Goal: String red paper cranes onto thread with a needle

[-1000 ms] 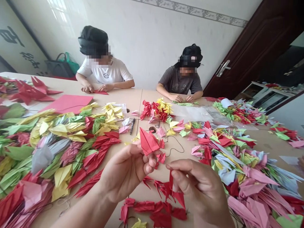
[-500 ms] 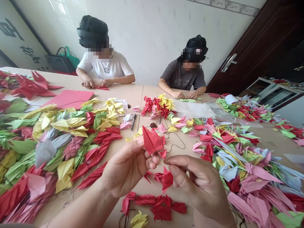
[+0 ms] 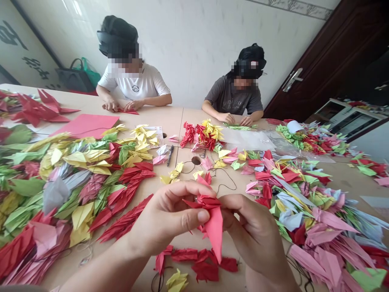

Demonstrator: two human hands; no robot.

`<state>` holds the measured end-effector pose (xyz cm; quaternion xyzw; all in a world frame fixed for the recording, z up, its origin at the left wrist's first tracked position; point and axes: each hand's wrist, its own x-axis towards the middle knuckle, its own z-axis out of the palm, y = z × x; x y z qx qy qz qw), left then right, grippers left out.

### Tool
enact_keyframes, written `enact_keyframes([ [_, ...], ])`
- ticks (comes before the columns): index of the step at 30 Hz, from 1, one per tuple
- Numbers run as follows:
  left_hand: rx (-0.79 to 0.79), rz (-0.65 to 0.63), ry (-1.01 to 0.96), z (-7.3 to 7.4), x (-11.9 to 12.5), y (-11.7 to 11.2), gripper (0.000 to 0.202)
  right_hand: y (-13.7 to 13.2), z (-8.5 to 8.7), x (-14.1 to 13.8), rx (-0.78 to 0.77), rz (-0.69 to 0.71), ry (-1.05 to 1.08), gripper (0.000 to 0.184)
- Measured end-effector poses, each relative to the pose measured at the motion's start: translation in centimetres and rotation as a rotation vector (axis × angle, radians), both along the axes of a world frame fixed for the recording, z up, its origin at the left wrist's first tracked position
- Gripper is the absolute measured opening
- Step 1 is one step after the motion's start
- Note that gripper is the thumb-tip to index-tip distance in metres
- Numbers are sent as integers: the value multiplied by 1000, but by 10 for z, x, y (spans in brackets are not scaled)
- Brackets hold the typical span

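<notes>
The left hand [image 3: 168, 217] pinches red folded paper [image 3: 215, 229]; the right hand's [image 3: 257, 233] grip is unclear. Beige table [image 3: 170, 121] below; dark door [image 3: 323, 61], upper right.

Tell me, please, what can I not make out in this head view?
Right hand: fingertips hidden by the held red paper, head view; grip unclear.
Left pile: cut off by the head view's left edge.
Slip: print too small in the head view, partly covered by yellow paper.

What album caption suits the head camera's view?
Left hand pinches folded red paper, right hand close beside it, between colourful paper piles.
</notes>
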<state>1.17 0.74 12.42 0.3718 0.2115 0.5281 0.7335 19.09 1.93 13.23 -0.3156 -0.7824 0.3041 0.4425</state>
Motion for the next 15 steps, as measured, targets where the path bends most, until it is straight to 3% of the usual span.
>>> enact_keyframes([
  [6,-9,37,36,2,0,-3,15,2,-5,0,30,-81,-64,9],
  [10,-16,54,58,0,1,0,15,2,-3,-2,1,-43,-49,8],
  [15,-19,97,88,-3,2,5,15,-1,-7,-5,-146,38,43,13],
])
